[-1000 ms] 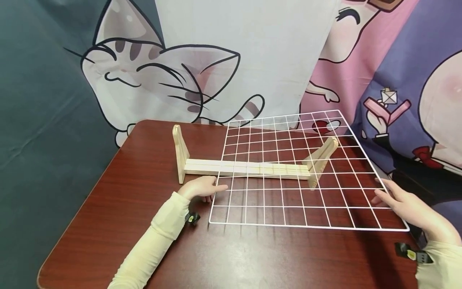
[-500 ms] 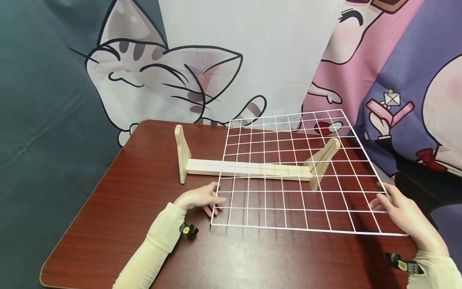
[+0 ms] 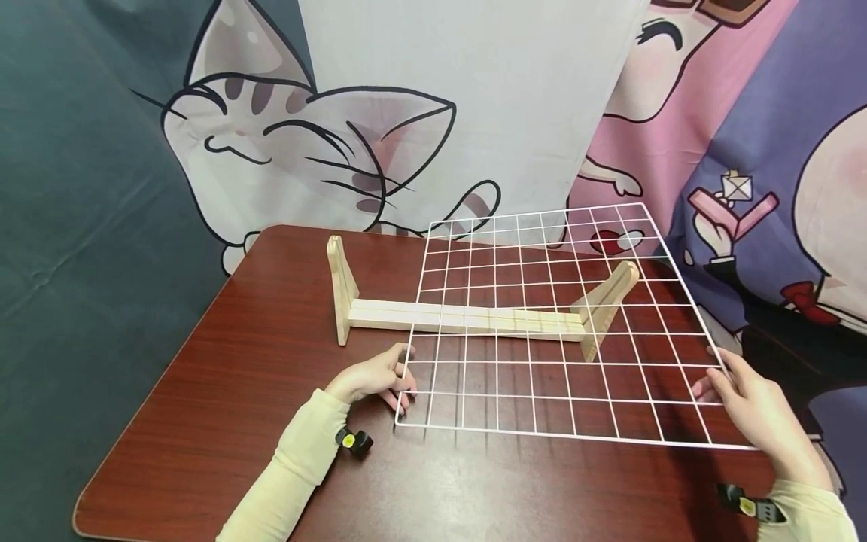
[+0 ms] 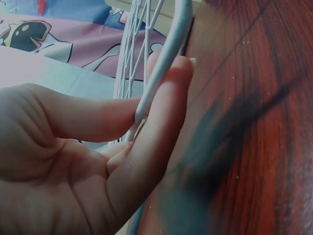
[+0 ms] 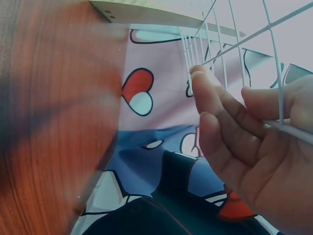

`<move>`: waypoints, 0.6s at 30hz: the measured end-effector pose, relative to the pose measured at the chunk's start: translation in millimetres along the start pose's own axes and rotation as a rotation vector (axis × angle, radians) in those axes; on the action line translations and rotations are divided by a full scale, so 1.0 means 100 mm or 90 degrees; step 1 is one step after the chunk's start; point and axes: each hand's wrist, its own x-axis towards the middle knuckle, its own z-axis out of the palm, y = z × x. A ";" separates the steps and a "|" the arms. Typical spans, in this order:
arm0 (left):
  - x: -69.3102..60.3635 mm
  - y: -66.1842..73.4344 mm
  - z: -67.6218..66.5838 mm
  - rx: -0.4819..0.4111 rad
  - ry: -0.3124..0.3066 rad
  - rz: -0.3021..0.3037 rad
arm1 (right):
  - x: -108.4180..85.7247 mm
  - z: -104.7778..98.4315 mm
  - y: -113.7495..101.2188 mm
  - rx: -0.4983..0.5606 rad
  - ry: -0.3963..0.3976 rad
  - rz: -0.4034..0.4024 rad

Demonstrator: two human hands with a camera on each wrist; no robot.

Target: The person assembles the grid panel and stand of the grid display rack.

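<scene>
A white wire grid panel point(image 3: 574, 436) is held above the table, sloping over a pale wooden stand point(image 3: 386, 313) with a long crossbar and two tapered uprights. My left hand point(image 3: 369, 376) pinches the panel's left edge near its front corner; in the left wrist view the thumb and fingers close on the rim wire point(image 4: 164, 56). At the opposite edge, my right hand point(image 3: 759, 399) grips the panel with its fingers under the wires. In the right wrist view, the thumb lies over the rim wire and the stand's wooden end point(image 5: 161, 14) shows beyond.
The dark red wood-grain table point(image 3: 223, 391) carries the stand toward its back half. A printed cartoon cloth point(image 3: 528, 98) hangs behind and at both sides. The right forearm reaches in at the table's right side.
Both hands have shifted slightly toward the table's front with the panel. The panel's front edge is a little nearer me, and the left fingers have closed further on its rim.
</scene>
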 end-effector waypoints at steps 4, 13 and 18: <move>0.00 0.01 -0.01 -0.002 0.006 0.002 | -0.01 0.03 0.01 -0.008 0.011 -0.001; -0.04 0.05 0.01 -0.003 0.013 0.009 | -0.02 0.06 0.03 -0.015 0.033 -0.009; -0.05 0.09 0.02 -0.009 0.017 0.028 | -0.01 0.04 0.02 0.002 0.065 -0.032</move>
